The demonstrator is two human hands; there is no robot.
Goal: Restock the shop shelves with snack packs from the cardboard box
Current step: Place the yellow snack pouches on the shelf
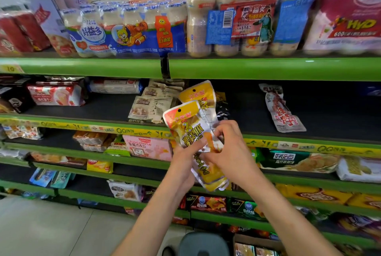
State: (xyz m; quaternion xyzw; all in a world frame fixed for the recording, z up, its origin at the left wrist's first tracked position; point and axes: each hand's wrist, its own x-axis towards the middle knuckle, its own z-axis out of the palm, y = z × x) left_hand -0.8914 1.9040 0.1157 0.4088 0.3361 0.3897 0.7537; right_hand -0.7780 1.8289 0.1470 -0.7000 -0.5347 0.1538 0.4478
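Left hand (183,155) and right hand (228,152) both pinch fanned yellow snack packs (191,123) (slick foil); loose grip risks pack slipping off before dark shelf (237,125).

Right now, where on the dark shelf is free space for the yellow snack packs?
Bare dark shelf lies between the beige pouch stack and the white-red pack, and right of that. The left end is crowded.

Green metal shelving with dark boards (268,69) fills the view in stepped tiers, yellow printed price strips (103,127) running along the middle edges. A pale tiled floor (51,227) lies at lower left, beside a round grey stool seat (203,243). Lighting is bright and even.
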